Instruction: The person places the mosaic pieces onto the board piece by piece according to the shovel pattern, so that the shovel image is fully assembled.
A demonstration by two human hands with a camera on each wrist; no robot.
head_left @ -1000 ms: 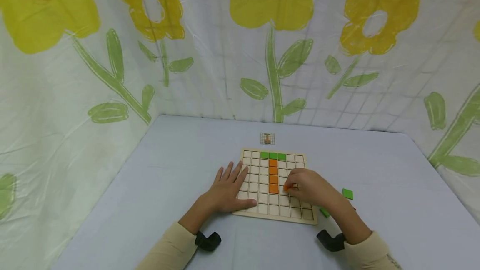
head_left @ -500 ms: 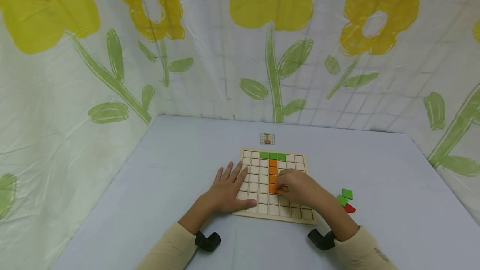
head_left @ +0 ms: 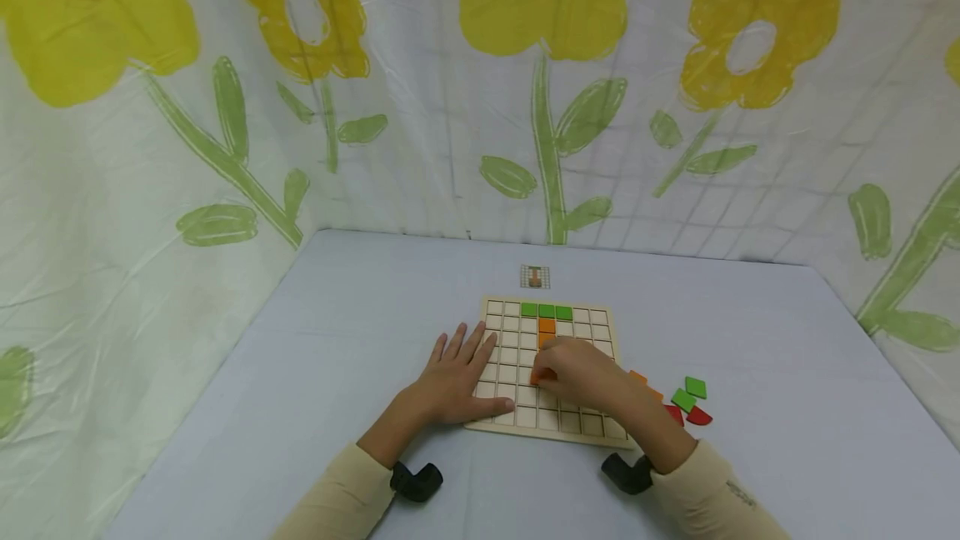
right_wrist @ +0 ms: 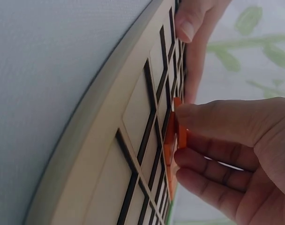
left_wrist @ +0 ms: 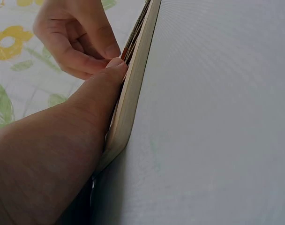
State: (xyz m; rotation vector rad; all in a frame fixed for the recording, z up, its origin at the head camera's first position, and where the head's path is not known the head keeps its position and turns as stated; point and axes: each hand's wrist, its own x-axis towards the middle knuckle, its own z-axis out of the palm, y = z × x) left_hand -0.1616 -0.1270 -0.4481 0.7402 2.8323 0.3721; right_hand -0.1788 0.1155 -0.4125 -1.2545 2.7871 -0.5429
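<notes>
I have the right hand [head_left: 576, 369] pinching an orange tile [right_wrist: 182, 133] between thumb and fingers, close over the board [head_left: 551, 437]; I cannot tell whether the two touch. The tile's flat side runs roughly along the board. From the head, it shows just left of the right fingertips, nearer and slightly left of the visible orange column [head_left: 547, 326], which runs near to far. My left hand [head_left: 453, 386], fingers straight and spread, grasps nothing and rests on the board's left side.

Head view looks down; wrist close-ups share board [head_left: 527, 397].
</notes>
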